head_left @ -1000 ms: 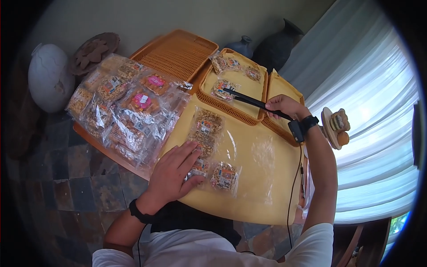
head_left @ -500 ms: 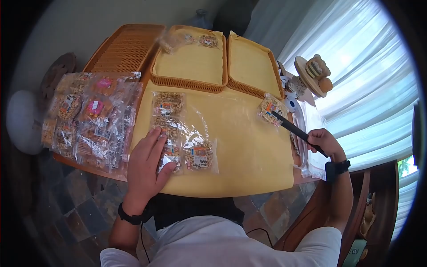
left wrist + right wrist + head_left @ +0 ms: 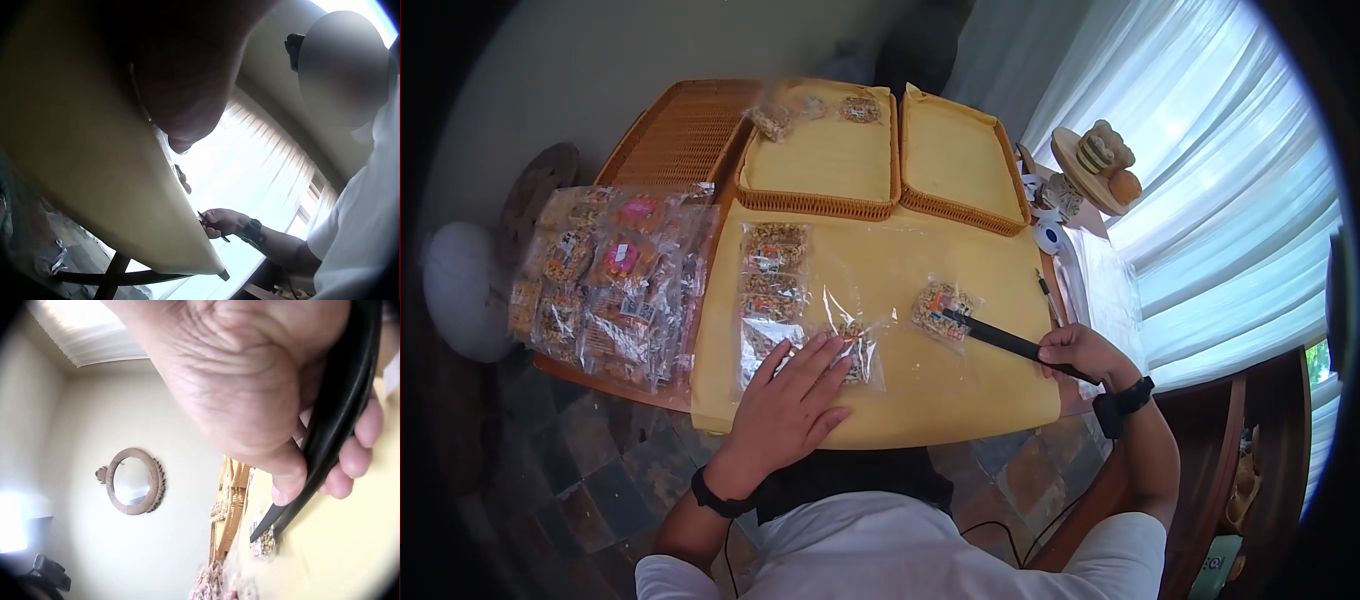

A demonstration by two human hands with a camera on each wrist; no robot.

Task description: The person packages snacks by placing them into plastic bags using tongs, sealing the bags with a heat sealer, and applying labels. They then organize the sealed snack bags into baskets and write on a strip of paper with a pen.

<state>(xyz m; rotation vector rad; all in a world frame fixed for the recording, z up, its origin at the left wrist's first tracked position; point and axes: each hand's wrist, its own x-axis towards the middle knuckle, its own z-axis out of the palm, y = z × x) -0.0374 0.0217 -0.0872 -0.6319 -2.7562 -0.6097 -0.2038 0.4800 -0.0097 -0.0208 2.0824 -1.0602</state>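
My right hand [image 3: 1083, 355] grips a pair of long black tongs [image 3: 1010, 345]. At their tips is a wrapped nut-cluster snack [image 3: 933, 303], close over the yellow cloth [image 3: 990, 400]. In the right wrist view thumb and fingers wrap the tongs [image 3: 331, 437], and the snack [image 3: 264, 540] shows beyond the tips. Spread over the lower part of a clear plastic bag [image 3: 825, 290], my left hand [image 3: 785, 415] has its fingers extended. Wrapped snacks [image 3: 775, 258] lie in a column along the bag's left side, and another [image 3: 858, 350] is partly hidden by the fingers.
Filled bags of snacks [image 3: 605, 290] are heaped at the left. Behind stand a bare wicker tray [image 3: 670, 130], a cloth-lined basket [image 3: 815, 203] with several snacks and another lined basket [image 3: 960, 150]. A pen [image 3: 1044, 285] and a wooden stand [image 3: 1080, 165] are at the right.
The tongs have left the middle basket with a snack, swinging right, then back left and down toward the bag. My left hand has shifted right and nearer along it. The head view has turned.
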